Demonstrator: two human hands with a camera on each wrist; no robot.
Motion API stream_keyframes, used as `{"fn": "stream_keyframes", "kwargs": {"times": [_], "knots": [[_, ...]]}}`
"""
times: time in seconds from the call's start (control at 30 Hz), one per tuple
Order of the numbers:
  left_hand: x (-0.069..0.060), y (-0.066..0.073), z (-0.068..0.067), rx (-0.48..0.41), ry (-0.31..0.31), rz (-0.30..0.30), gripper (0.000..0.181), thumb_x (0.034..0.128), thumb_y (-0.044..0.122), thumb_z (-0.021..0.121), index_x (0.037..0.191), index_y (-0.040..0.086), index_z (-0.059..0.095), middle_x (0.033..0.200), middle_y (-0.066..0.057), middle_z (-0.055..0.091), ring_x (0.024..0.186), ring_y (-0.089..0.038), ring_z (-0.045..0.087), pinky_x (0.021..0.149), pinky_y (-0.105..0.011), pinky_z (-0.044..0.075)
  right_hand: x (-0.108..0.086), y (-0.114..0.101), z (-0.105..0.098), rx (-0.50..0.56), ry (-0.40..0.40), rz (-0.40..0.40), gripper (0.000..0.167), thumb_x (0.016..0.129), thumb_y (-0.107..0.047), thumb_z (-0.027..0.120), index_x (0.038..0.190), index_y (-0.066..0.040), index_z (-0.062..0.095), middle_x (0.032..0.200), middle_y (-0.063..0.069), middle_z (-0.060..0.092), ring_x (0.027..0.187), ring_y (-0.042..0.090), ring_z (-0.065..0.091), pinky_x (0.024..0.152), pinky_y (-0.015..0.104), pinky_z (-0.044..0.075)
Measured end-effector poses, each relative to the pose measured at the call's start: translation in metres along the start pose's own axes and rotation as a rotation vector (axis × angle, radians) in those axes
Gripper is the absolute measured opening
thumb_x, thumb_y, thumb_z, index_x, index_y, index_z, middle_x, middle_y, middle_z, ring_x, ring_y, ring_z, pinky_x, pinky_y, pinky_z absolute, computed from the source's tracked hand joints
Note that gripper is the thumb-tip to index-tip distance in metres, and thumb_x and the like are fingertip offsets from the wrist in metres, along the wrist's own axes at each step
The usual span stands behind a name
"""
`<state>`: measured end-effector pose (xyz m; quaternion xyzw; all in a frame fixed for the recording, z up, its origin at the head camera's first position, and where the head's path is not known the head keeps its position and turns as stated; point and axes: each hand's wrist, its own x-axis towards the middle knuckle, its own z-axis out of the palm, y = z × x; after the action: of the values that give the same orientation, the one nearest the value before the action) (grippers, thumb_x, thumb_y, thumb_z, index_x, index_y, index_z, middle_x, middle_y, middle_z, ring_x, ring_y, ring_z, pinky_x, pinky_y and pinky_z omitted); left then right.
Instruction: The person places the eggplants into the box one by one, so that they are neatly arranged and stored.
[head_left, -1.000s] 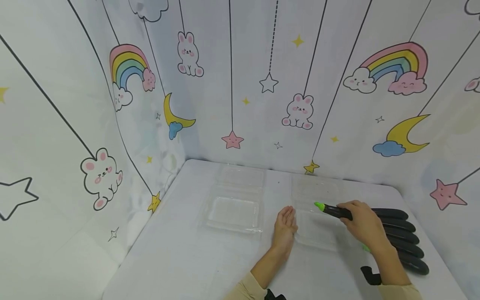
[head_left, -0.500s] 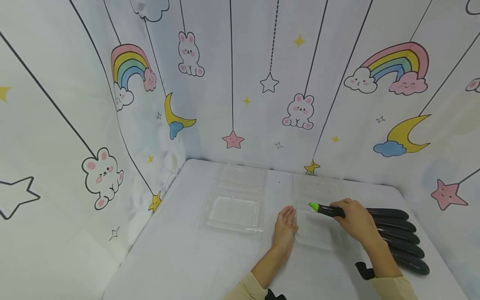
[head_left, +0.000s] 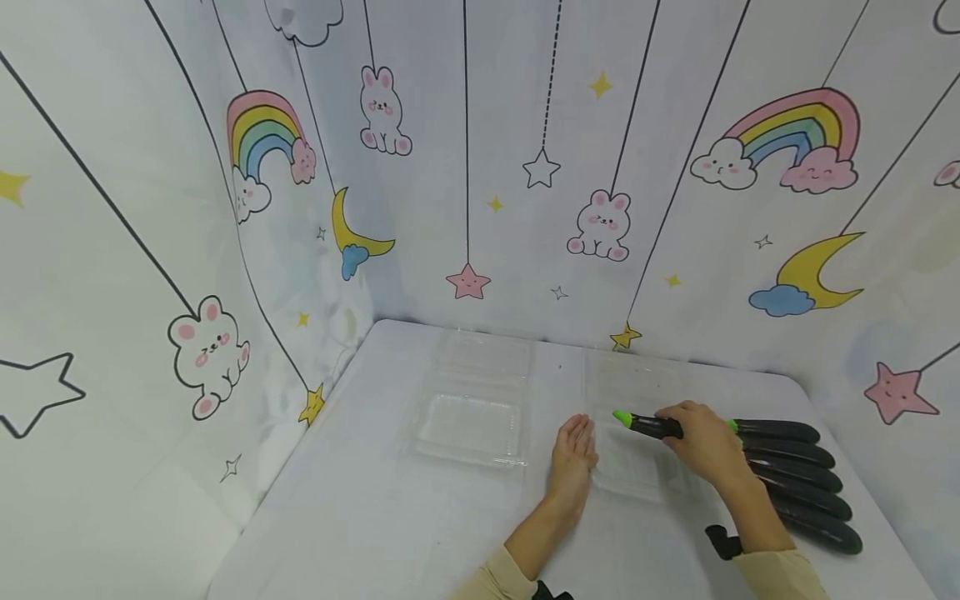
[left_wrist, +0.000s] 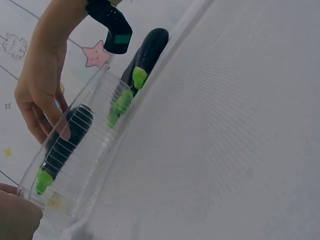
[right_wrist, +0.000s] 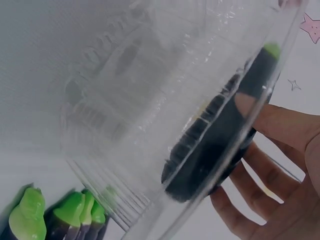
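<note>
My right hand (head_left: 703,443) grips a long dark eggplant (head_left: 651,426) with a bright green cap, which points left. It is above or partly inside a clear plastic container (head_left: 626,483); the exact height is hard to tell. Through the clear wall in the left wrist view, the eggplant (left_wrist: 62,150) tilts with its green end lower. In the right wrist view the thumb and fingers of my right hand (right_wrist: 280,165) go around it. My left hand (head_left: 572,467) touches the container's left edge, its fingers fairly straight.
Several dark eggplants (head_left: 798,479) lie in a row at the right of the white table (head_left: 360,517). Another clear container (head_left: 468,427) sits left of my hands. Clear lids (head_left: 483,354) extend behind both containers. A patterned cloth wall (head_left: 510,233) rises beyond the table's back edge.
My right hand has moved left with the eggplant, bringing it further over the container, slightly lower. My left hand has stayed at the container's edge.
</note>
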<state>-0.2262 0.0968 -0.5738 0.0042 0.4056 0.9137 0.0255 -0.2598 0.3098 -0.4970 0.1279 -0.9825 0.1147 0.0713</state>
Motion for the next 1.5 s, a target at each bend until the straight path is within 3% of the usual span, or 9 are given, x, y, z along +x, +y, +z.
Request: {"fn": "stream_keyframes", "kwargs": {"times": [0.4, 0.7, 0.97, 1.5], "knots": [[0.0, -0.001, 0.0, -0.003, -0.003, 0.012, 0.075, 0.0847, -0.027, 0.037, 0.156, -0.006, 0.027, 0.166, -0.028, 0.025, 0.156, -0.038, 0.025, 0.129, -0.047, 0.02, 0.007, -0.001, 0.007, 0.011, -0.036, -0.009, 0.037, 0.08, -0.004, 0.086, 0.115, -0.003, 0.076, 0.112, 0.022, 0.07, 0.105, 0.046, 0.065, 0.084, 0.064, 0.056], [-0.001, -0.001, 0.002, -0.001, -0.004, 0.026, 0.075, 0.0836, -0.027, 0.037, 0.155, -0.007, 0.027, 0.165, -0.029, 0.025, 0.156, -0.038, 0.025, 0.129, -0.047, 0.021, 0.012, -0.002, 0.014, -0.033, -0.014, -0.032, 0.036, 0.078, -0.004, 0.089, 0.112, -0.004, 0.078, 0.108, 0.02, 0.072, 0.102, 0.044, 0.067, 0.083, 0.062, 0.058], [-0.001, -0.002, 0.002, -0.001, 0.016, 0.023, 0.074, 0.0838, -0.027, 0.038, 0.153, -0.002, 0.034, 0.165, -0.028, 0.027, 0.156, -0.037, 0.027, 0.129, -0.046, 0.022, 0.015, 0.003, 0.022, -0.04, -0.028, -0.036, 0.037, 0.077, -0.004, 0.089, 0.112, -0.005, 0.078, 0.108, 0.019, 0.072, 0.102, 0.044, 0.067, 0.082, 0.063, 0.058], [-0.001, -0.001, 0.001, -0.017, 0.005, 0.04, 0.073, 0.0832, -0.028, 0.039, 0.153, -0.006, 0.032, 0.164, -0.031, 0.027, 0.155, -0.041, 0.026, 0.129, -0.049, 0.02, 0.015, 0.009, 0.032, -0.031, -0.03, -0.01, 0.037, 0.075, -0.006, 0.09, 0.11, -0.006, 0.078, 0.112, 0.021, 0.071, 0.103, 0.045, 0.065, 0.079, 0.061, 0.057]]}}
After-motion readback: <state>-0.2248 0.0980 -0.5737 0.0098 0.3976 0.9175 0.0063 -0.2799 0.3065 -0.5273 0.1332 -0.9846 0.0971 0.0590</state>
